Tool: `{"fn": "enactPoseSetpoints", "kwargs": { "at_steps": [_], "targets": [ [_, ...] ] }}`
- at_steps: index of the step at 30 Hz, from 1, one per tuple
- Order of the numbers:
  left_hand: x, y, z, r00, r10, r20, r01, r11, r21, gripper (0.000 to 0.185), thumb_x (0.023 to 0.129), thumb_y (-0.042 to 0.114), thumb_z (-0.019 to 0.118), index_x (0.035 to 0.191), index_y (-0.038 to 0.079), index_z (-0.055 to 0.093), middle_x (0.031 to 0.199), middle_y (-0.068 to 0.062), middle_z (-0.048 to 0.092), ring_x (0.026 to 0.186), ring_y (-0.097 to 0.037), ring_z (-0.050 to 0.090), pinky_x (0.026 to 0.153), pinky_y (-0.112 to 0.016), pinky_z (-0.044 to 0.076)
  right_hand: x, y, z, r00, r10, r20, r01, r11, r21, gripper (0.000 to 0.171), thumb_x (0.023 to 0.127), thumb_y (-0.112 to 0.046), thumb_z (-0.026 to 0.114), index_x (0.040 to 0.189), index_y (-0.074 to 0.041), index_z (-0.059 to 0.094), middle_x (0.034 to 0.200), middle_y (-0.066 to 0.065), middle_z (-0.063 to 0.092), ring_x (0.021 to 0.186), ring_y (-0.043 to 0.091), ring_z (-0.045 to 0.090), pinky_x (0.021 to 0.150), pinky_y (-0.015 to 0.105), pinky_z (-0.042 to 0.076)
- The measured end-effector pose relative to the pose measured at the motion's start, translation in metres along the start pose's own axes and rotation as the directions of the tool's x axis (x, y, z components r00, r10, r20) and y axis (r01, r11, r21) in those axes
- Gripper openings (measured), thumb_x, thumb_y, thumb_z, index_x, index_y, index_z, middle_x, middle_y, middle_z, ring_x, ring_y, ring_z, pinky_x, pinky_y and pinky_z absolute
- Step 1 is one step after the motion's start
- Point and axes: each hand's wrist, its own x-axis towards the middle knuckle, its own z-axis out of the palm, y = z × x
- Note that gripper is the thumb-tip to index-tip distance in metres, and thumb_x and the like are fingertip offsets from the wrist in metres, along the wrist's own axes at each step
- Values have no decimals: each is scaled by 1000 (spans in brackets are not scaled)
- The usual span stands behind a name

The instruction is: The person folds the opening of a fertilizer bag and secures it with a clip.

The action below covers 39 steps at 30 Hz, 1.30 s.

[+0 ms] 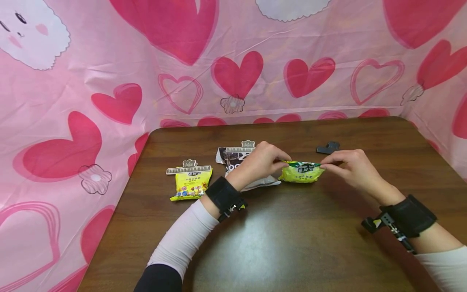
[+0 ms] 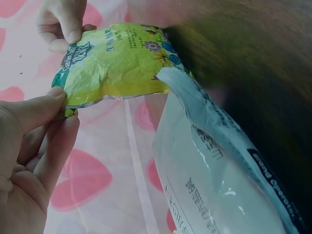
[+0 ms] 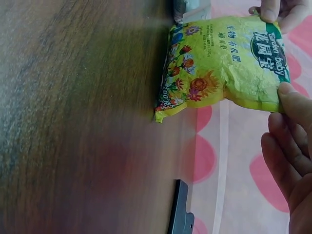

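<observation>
— What do your hands hold?

— Your left hand [image 1: 260,161] and right hand [image 1: 350,167] pinch the top corners of the yellow-green packet [image 1: 301,172], which stands on the table [image 1: 292,243]. Its long axis runs left to right, its sealed top up.

— And behind?

— A black clip [image 1: 327,148]; at left a silver bag [image 1: 237,162] and a clipped yellow packet [image 1: 190,183], both closed.

A crinkled yellow-green flower-printed packet [image 1: 301,172] stands upright on its bottom edge, sealed top uppermost.
</observation>
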Motion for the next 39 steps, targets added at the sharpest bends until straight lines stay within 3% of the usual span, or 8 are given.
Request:
{"fn": "enactPoseSetpoints", "kwargs": {
  "at_steps": [9, 20, 29, 39],
  "targets": [
    [2, 3, 1, 1000, 2, 3, -2, 1000, -27, 16, 92, 19, 70, 105, 14, 79, 99, 2, 78, 72, 1, 65, 64, -11, 47, -3, 2, -3, 999, 46, 27, -46, 999, 5, 24, 74, 3, 81, 86, -17, 77, 79, -5, 74, 69, -8, 59, 64, 6, 47],
    [3, 4, 1, 999, -47, 21, 49, 996, -71, 16, 92, 19, 70, 105, 12, 78, 97, 1, 78, 71, 1, 65, 63, -12, 47, -3, 4, -4, 995, 86, 56, -88, 995, 38, 23, 77, 1, 80, 87, -19, 76, 80, -7, 74, 69, -5, 59, 64, 8, 47],
    [1, 3, 2, 999, -53, 11, 53, 996, -73, 17, 92, 20, 71, 105, 12, 78, 96, 2, 78, 70, 1, 64, 62, -12, 46, -1, 10, -10, 992, 66, 106, -77, 992, 103, 27, 79, 1, 79, 93, -23, 77, 85, -7, 74, 74, -4, 62, 66, 10, 49],
    [0, 4, 3, 998, -64, 21, 66, 994, -88, 17, 93, 19, 70, 105, 12, 78, 96, 1, 78, 74, 0, 67, 64, -12, 48, 5, 19, -26, 972, 188, 139, -196, 979, 48, 20, 83, -8, 79, 94, -24, 77, 85, -6, 74, 74, 0, 59, 65, 11, 46]
  ]
}}
